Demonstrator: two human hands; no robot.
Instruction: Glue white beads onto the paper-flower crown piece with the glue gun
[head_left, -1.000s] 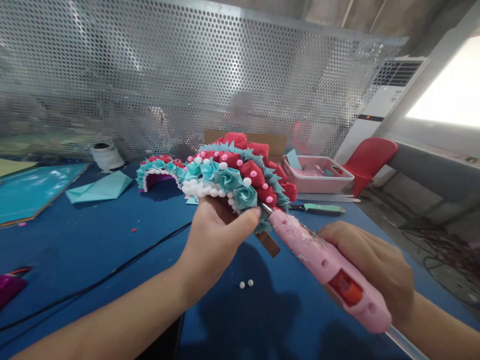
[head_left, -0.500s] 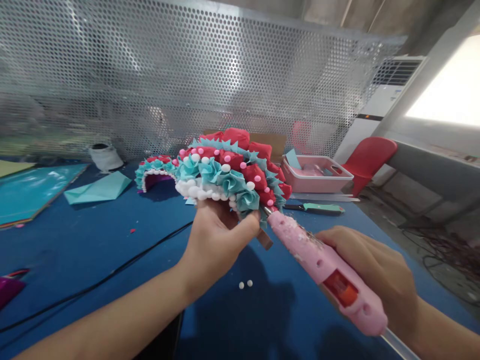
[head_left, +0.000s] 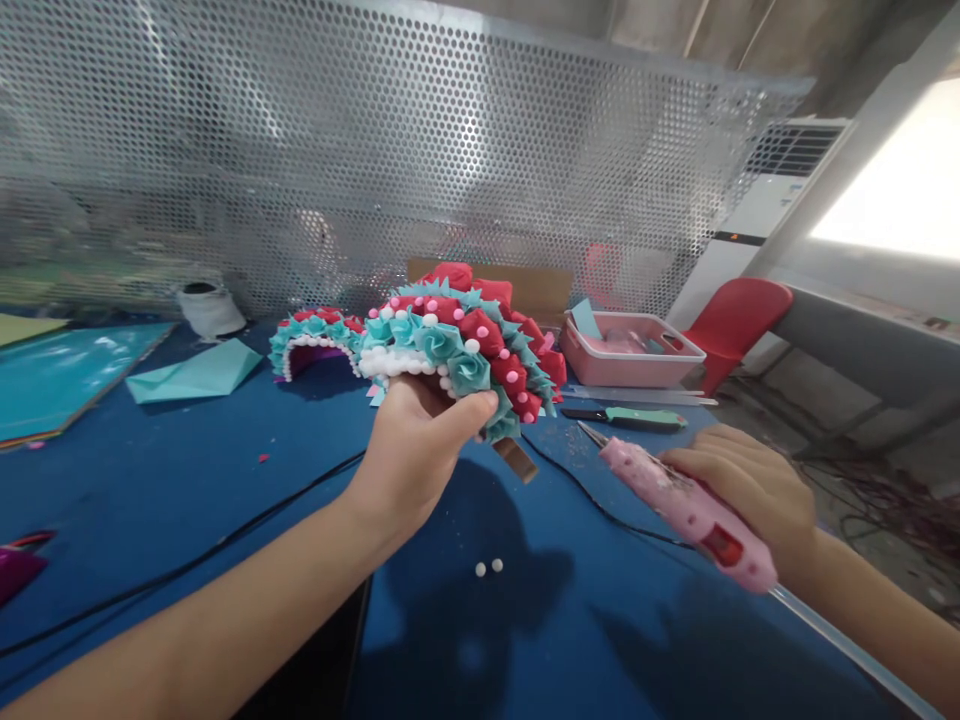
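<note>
My left hand [head_left: 420,440] grips the underside of an arched headpiece [head_left: 465,350], holding it above the blue table. Red folded-paper petals, turquoise paper flowers and pink and white balls cover it; a brown strip [head_left: 516,460] sticks out below. In my right hand [head_left: 742,490] is a pink hot glue gun [head_left: 686,510] with a clear glue stick in its rear end. The gun's metal nozzle points at the headpiece but stands apart from it. Two small white balls [head_left: 489,568] lie on the table beneath. Behind on the left rests a similar smaller decorated arch [head_left: 315,345].
A pink basket [head_left: 630,365] and a green-handled utility knife [head_left: 645,418] sit at the back right. Turquoise paper [head_left: 199,372] and a white roll [head_left: 211,312] are at the left. A black cord [head_left: 225,545] crosses the table. A perforated metal panel [head_left: 375,150] rises behind.
The glue gun has pulled back to the right, its nozzle leaving the headpiece's right end. My left hand has shifted the headpiece slightly left.
</note>
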